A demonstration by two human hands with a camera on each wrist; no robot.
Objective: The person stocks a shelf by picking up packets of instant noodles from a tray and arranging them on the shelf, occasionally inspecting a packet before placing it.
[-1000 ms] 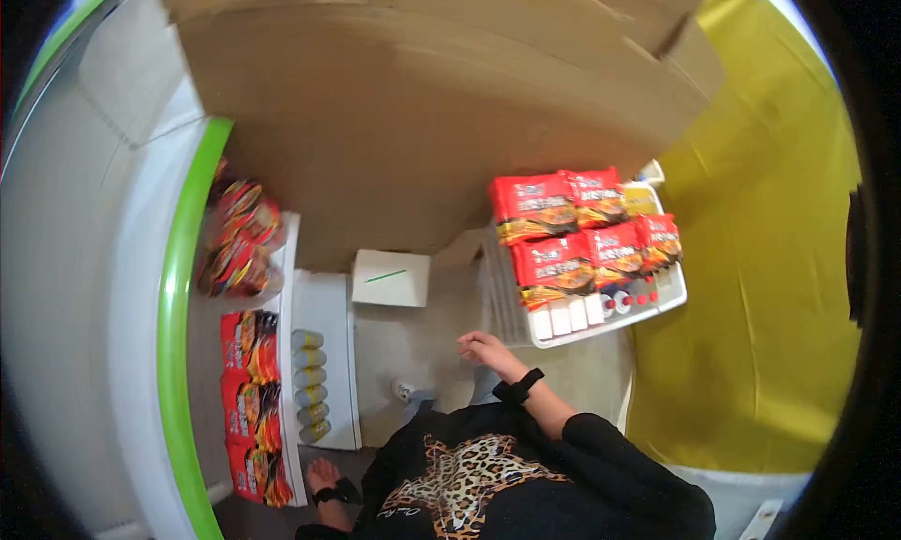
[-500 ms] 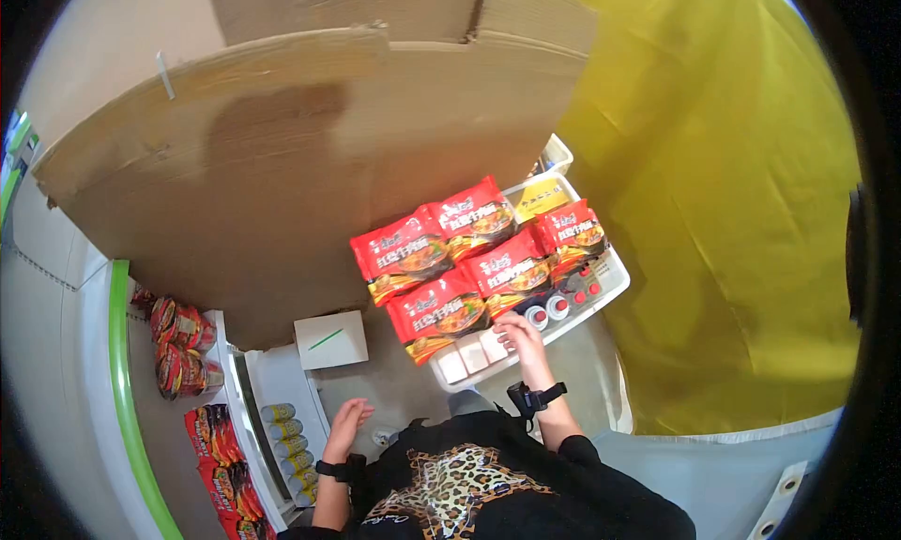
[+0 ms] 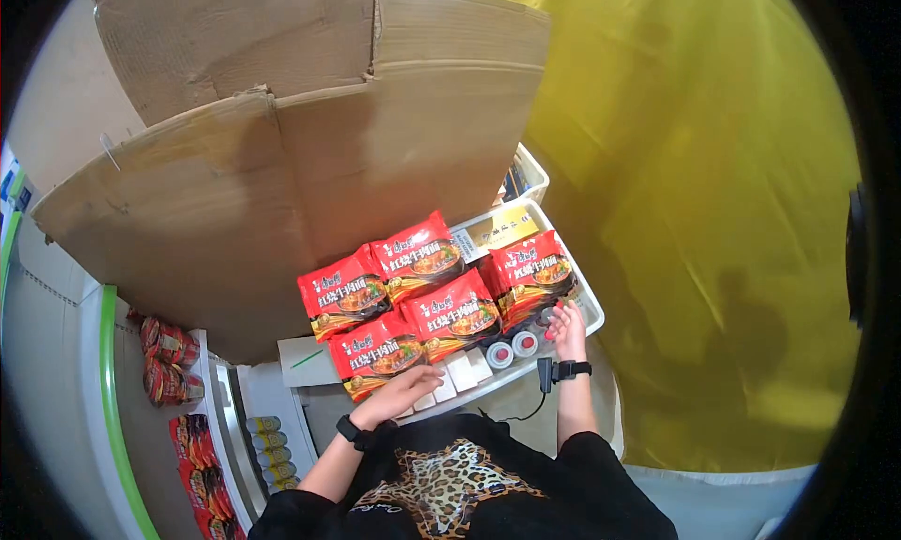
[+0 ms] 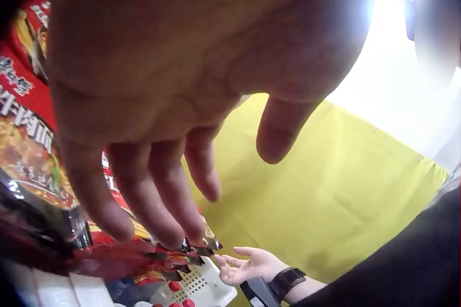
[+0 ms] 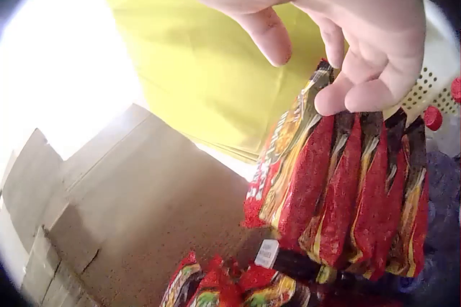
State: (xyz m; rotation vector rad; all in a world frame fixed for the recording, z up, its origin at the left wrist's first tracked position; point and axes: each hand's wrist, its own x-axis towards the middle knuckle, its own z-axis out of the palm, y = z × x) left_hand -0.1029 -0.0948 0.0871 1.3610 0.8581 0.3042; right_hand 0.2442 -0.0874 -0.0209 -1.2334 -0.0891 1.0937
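Red instant noodle packets [image 3: 450,315] lie in stacks in a white plastic basket [image 3: 593,305]. Over the front left of the basket my left hand [image 3: 405,396] hovers palm down, nearest to a front noodle packet [image 3: 375,354] and the white boxes [image 3: 460,373]. In the left wrist view its fingers [image 4: 169,192] hang loosely bent and hold nothing. My right hand [image 3: 567,332] is at the basket's right side, beside the right-hand noodle packets [image 3: 533,275]. The right wrist view shows its loosely curled fingers [image 5: 371,95] overlapping the edge of that upright-seen row, the thumb apart.
Bottles with red caps [image 3: 524,343] stand at the basket's front, and a yellow box [image 3: 507,228] lies at its back. Cardboard [image 3: 310,165] rises behind; a yellow curtain [image 3: 694,258] hangs at right. A shelf [image 3: 221,418] with noodles and cans [image 3: 270,451] stands left.
The view has turned right toward the basket. My left hand has come up from beside the shelf to the basket's front left; my right hand has moved across to its right side.
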